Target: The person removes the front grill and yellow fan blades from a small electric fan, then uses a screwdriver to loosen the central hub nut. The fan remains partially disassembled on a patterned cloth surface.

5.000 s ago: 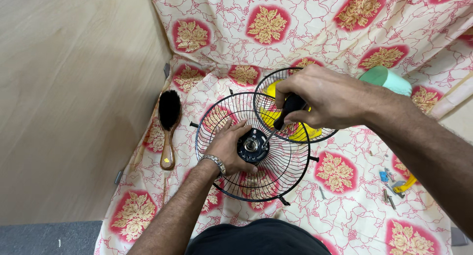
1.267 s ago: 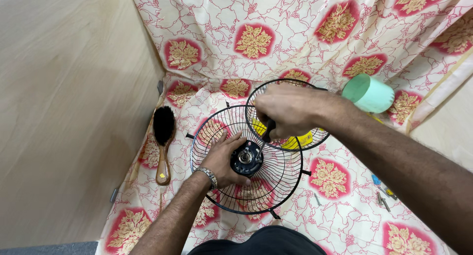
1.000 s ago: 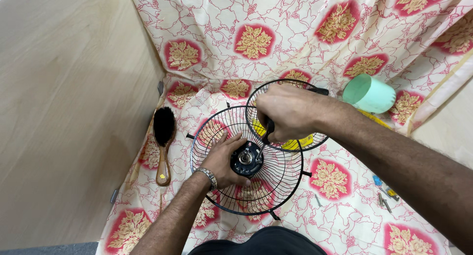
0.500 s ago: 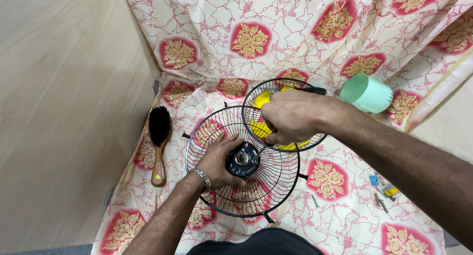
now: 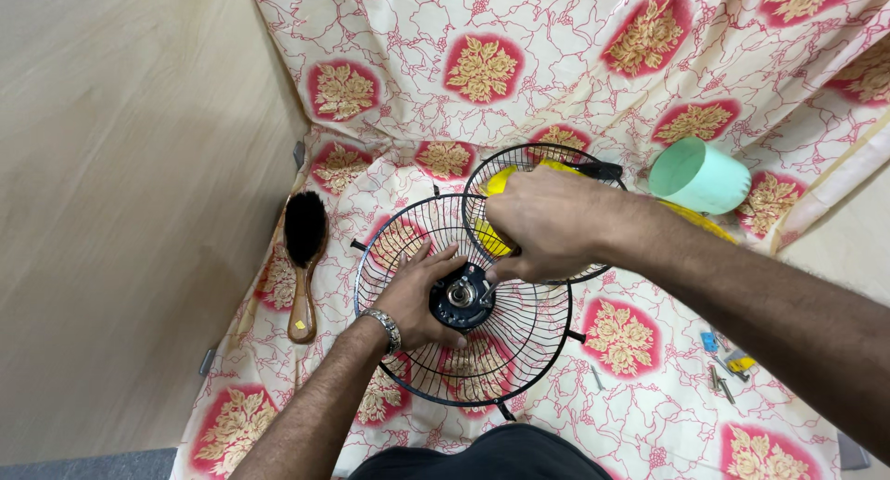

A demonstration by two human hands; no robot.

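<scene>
A wooden brush (image 5: 303, 258) is laid at the left, its long axis running away from the person. The left hand (image 5: 419, 295) is spread flat, half open, on the black wire guard (image 5: 519, 346), touching the dark hub (image 5: 461, 296) at its centre. The right hand (image 5: 547, 225) is closed around a screwdriver, almost fully hidden; only its shaft tip is seen, tilted down-left toward the hub. A green cup (image 5: 698, 175) is lying on its side at the right.

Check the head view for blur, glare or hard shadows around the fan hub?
Head view: sharp and evenly lit, no glare on the black hub. Only soft shadow under the left hand and right hand. Wide-angle lens bends the wooden wall edge. Right forearm fills the lower right corner.
</scene>
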